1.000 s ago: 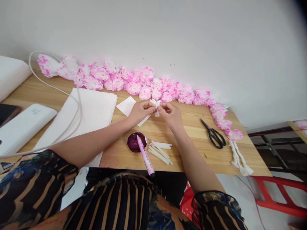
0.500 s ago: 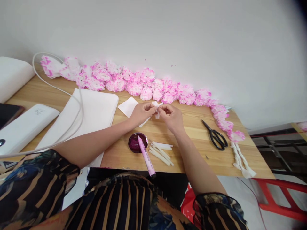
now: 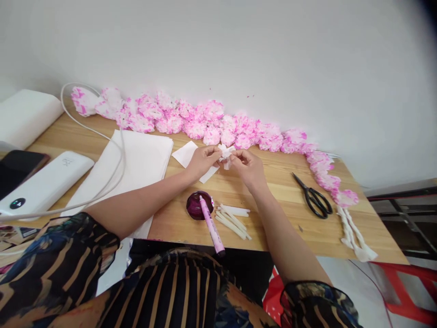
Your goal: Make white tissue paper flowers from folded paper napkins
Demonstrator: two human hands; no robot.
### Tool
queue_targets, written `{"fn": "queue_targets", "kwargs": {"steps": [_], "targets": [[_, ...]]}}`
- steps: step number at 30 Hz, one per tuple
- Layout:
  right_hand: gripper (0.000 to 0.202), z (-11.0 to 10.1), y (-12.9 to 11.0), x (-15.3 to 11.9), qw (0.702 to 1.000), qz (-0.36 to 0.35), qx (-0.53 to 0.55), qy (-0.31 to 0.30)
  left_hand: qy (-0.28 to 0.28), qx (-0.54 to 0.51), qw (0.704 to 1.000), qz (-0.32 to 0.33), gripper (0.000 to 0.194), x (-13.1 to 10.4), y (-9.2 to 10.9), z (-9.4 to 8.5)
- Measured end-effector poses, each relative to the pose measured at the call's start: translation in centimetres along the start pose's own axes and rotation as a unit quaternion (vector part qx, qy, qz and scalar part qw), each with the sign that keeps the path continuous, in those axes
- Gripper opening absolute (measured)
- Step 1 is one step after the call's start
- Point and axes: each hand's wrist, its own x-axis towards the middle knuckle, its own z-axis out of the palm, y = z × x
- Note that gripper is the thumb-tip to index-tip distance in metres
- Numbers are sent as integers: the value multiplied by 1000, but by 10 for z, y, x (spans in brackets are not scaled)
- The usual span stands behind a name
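Note:
Between my hands is a small white paper flower (image 3: 226,154) with ruffled, spread petals. My left hand (image 3: 205,160) pinches its left side, thumb and fingers closed on the paper. From the right, my right hand (image 3: 250,168) grips the opposite edge with thumb and forefinger. Under and beside my left hand lie loose white paper pieces (image 3: 185,154). Nearer to me stands a small dark purple dish (image 3: 195,210), with a pink marker (image 3: 212,225) leaning on its rim. Several thin white paper rolls (image 3: 234,222) lie right of the marker.
Pink and white paper flowers (image 3: 194,120) line the wall. Black scissors (image 3: 313,197) lie at the right, near twisted white strips (image 3: 353,234). A stack of white paper (image 3: 136,159), a cable (image 3: 121,150), a power bank (image 3: 48,182) and a phone (image 3: 20,171) are on the left.
The white flower's petals look more spread between my fingers. Both hands stay pinched on it. The whole view has shifted slightly, so the table things appear further right.

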Motion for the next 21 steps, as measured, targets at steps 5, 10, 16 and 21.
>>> {"fn": "queue_targets", "kwargs": {"steps": [5,10,16,21], "targets": [[26,-2,10,5,985,97,137,-32,-5,-15,1000,-5,20,1,-3,-1],[31,-3,4,5,992,53,110,-9,-7,47,999,26,23,3,-4,-3],[24,-3,-2,1,999,-17,-17,24,-31,154,985,69,24,-4,0,-1],[18,1,5,1,998,-52,-37,19,-48,182,978,90,30,-6,0,-3]]}}
